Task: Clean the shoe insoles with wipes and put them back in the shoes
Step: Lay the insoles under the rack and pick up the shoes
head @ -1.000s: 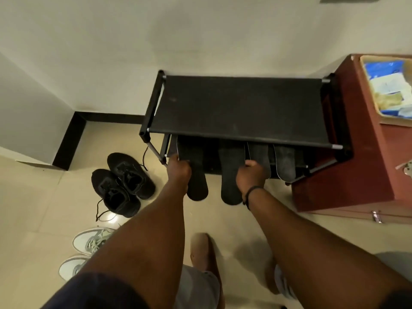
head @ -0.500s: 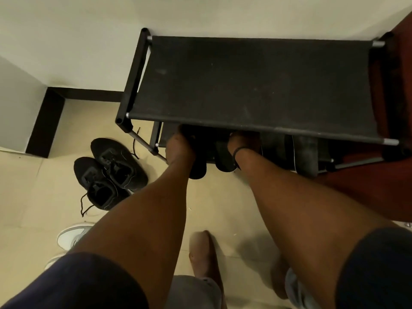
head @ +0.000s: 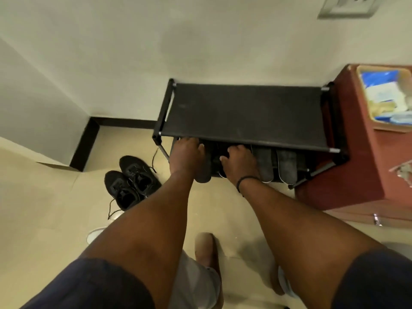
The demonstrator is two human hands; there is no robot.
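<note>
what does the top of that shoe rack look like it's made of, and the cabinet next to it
The shoe rack top looks like matte black fabric stretched on a frame of dark tubes with silver ends; it shows no shine and a faint woven grain. The cabinet looks like reddish-brown wood or laminate, smooth with a dull sheen; which one is unclear.

Cream wall (head: 156,52), beige tiled floor (head: 44,208), red-brown cabinet (head: 356,175).

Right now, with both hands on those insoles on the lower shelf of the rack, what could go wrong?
1. The insoles overhang the lower shelf's front edge, so a nudge from the left hand or right hand might tip them onto the floor.
2. The black shoes lie beside the rack with loose laces, a possible trip hazard when stepping over.
</note>
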